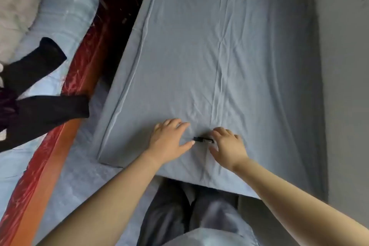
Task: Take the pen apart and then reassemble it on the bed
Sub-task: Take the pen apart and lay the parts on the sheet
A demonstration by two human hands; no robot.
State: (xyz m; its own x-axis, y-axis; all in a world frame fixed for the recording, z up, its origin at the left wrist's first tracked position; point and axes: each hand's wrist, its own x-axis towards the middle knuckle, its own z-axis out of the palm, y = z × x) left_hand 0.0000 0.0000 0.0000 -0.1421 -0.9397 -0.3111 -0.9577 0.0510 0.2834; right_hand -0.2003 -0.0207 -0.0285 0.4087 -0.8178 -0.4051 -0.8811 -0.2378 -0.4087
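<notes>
1. The left hand lies in the lower middle of the frame, palm down on the bed, fingers spread loosely and gripping nothing; its thumb tip sits just beside the pen's dark end.
2. The right hand is just right of it, also palm down, fingers curled over the pen's other end. Whether they pinch the pen or only rest on it cannot be told.
3. The pen lies flat on the grey-blue sheet between the two hands, near the bed's bottom edge, running left to right.
4. It looks short and slim, with a black part toward the left and a paler, perhaps clear or silvery, part toward the right. It is blurred, so no cap, clip or join can be made out, and it appears to be in one piece.
5. The step seems to be picking the pen up to begin pulling it apart.
6. To do this well, each hand should probably take one end firmly, then twist or pull gently, keeping low over the sheet so small parts drop nearby and do not roll into the creases.
</notes>
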